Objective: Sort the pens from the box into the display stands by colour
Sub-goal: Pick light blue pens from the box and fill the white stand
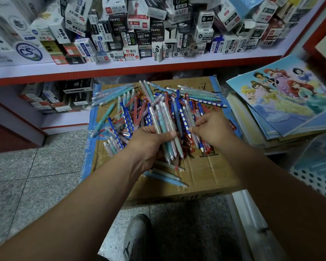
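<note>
A heap of loose pens (139, 110) lies on top of a brown cardboard box (205, 170) with blue tape: pastel green, blue and pink ones, red ones, and blue ones with white dots. My left hand (149, 142) grips a bundle of pastel pens (165, 125), tips pointing toward me. My right hand (213, 130) pinches a pale pen (190, 117) at the right side of that bundle, above the heap. No display stand is in view.
A red-edged shelf (120, 66) above the box is packed with small pen cartons (139, 34). Stacks of cartoon-princess books (290, 102) lie to the right. A perforated white panel (312, 178) is at right. My shoe (137, 236) stands on the grey tiled floor.
</note>
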Demonstrator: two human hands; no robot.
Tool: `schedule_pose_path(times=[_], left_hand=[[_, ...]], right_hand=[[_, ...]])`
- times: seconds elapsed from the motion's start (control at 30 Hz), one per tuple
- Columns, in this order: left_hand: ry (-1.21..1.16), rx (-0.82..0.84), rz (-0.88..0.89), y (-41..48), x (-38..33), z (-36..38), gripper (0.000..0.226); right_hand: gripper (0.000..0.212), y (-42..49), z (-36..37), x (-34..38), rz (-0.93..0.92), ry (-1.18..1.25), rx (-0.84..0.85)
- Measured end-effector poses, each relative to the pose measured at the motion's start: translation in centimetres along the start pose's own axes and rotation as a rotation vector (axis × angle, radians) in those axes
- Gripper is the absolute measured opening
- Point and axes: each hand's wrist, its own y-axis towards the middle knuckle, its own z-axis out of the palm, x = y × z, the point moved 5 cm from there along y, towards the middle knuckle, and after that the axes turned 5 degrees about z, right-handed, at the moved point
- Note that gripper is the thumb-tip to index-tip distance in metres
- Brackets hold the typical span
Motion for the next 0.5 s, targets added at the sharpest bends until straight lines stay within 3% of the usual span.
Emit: schedule_pose_path(times=[0.17, 0.37, 0.43, 0.5], left_hand=[[0.007, -0.007, 0.007, 0.0, -0.2, 0.0, 0.021], [0.018, -0.007, 0.023, -0.5, -0.6, 0.8, 0.025], [0.005, 0.005, 0.033, -0.7, -0.6, 1.6, 0.016], [-0.007, 0.035, 0.046, -1.0, -0.6, 2.8, 0.011]], right_hand=[[0.015, -0.1, 0.1, 0.0, 0.040, 0.042, 0.007], [0.007, -0.7, -0.8, 0.4, -0.016, 0.159, -0.028], [0.023, -1.2, -1.4, 0.6, -0.055, 0.223, -0.017], [0.025, -2.2, -2.2, 0.6, -0.102, 0.216, -0.005]])
